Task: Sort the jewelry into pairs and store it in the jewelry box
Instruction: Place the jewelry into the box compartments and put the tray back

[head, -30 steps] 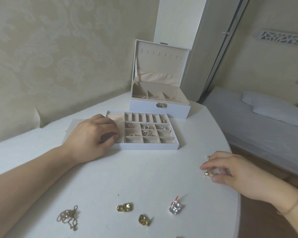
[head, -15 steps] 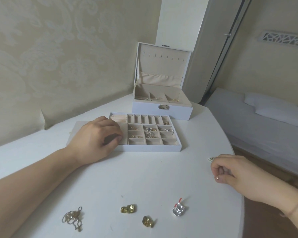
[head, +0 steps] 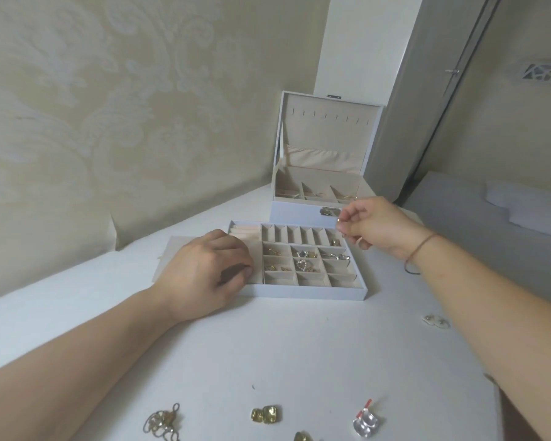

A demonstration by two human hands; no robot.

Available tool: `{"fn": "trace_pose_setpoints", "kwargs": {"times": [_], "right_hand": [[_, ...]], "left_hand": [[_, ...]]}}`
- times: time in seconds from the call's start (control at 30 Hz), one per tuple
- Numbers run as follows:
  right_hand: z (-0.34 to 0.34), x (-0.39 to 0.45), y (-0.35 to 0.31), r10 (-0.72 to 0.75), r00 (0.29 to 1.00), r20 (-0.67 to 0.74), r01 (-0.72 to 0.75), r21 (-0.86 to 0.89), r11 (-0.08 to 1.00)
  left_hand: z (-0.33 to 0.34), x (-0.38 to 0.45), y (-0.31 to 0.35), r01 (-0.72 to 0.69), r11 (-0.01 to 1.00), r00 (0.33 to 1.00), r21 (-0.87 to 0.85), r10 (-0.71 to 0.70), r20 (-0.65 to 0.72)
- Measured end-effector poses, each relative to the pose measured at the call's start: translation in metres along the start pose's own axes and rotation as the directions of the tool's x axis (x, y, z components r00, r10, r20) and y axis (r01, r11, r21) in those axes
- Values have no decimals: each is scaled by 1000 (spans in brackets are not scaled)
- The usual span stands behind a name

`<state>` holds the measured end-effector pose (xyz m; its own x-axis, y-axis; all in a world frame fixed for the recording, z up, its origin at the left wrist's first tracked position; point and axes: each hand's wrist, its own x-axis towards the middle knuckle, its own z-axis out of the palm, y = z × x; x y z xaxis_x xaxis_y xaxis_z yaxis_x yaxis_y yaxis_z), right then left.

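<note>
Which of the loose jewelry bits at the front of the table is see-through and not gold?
The clear piece with red tips, farthest right of the front group. The tangled piece and square earrings are gold.
</note>
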<state>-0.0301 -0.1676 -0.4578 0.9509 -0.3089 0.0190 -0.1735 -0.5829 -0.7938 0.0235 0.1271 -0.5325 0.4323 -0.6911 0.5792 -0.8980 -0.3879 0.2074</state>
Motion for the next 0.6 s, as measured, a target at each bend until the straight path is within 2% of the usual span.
{"fn": "trace_pose_setpoints", "kwargs": {"times": [0.13,0.3,0.37,0.47,0.6], "right_hand": [[24,30,7,85,994,-61,-88,-36,996],[34,33,12,110,989,-98,-114,-37,993],[29,29,8,123,991,-51,-124,-30,992],[19,15,4,160,982,96,-159,-12,987],[12,-2,7,165,968,189,-145,-117,983]], "left_hand": [[0,0,-1,5,1000,1000,-6,-5,8],[-1,0,-2,2,1000,1000,-5,-2,3],[0,0,-3,4,1000,1000,-9,-4,6],[0,1,-2,6,1000,1000,-19,-6,3],[0,1,-3,7,1000,1000,-18,-7,-3]]}}
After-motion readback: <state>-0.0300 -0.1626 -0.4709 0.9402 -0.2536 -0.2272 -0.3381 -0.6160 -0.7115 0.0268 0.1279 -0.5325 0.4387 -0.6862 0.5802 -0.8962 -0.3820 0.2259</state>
